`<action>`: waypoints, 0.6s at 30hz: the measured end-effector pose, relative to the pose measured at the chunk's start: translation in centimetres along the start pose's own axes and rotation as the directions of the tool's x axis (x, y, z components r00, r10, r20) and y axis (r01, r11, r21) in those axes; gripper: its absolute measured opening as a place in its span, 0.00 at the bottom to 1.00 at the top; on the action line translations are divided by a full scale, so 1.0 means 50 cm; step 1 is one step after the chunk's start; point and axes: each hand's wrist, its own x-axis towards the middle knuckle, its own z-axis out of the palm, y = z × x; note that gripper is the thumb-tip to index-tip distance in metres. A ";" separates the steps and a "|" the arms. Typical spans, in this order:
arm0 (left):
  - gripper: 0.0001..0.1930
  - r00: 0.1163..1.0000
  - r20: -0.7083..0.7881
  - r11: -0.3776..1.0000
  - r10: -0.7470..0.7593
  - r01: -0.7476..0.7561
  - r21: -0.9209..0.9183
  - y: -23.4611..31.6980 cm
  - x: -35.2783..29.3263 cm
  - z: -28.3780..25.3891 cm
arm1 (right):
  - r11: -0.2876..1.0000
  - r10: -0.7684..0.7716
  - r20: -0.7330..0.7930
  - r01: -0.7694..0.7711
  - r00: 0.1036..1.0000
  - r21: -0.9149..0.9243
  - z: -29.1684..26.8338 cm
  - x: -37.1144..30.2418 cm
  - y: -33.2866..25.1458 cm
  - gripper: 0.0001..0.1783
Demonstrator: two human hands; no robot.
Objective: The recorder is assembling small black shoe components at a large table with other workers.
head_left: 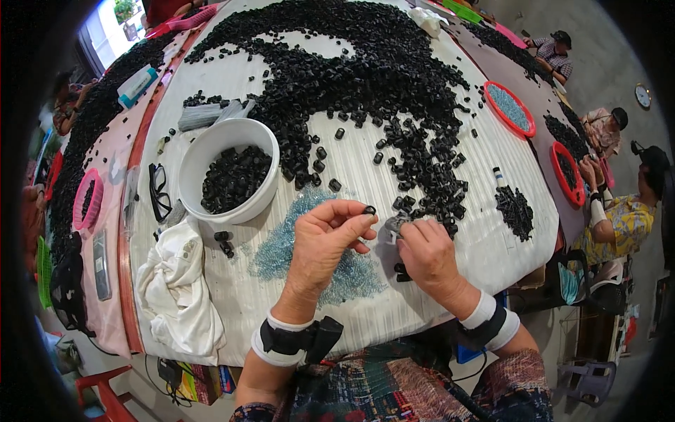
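Observation:
Between thumb and forefinger, my left hand (325, 235) pinches a small black ring-like plastic piece (370, 210). Close to its right, my right hand (430, 254) is closed with its fingertips together. Something greyish shows at those fingertips, too small to make out. Beneath my left hand a pile of tiny clear-blue beads (288, 243) spreads over the white table covering. Beyond my right hand lies a strip of loose black plastic pieces (429, 169), joined to a large heap (337, 77) farther off. A white bowl (264, 193) at the left holds more black pieces.
Left of the bowl lie black-framed glasses (159, 193) and a crumpled white cloth (179, 292). Small black rods (515, 213) are heaped at the right, with a red tray (527, 132) of blue beads beyond. Several people, including one in a yellow shirt (622, 232), sit around neighbouring tables.

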 end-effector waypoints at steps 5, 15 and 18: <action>0.08 1.000 -0.002 1.000 -0.014 0.014 0.027 0.002 -0.005 0.004 | 0.860 0.279 -0.018 -0.241 0.960 0.451 -0.063 0.061 -0.020 0.12; 0.09 1.000 0.004 0.998 0.012 -0.012 0.067 0.001 -0.005 0.011 | 0.892 0.108 -0.242 0.014 0.964 0.453 -0.038 0.109 -0.041 0.11; 0.09 1.000 0.007 0.997 0.008 -0.009 0.078 0.007 -0.007 0.015 | 0.906 0.068 -0.256 0.048 0.964 0.421 -0.029 0.109 -0.039 0.11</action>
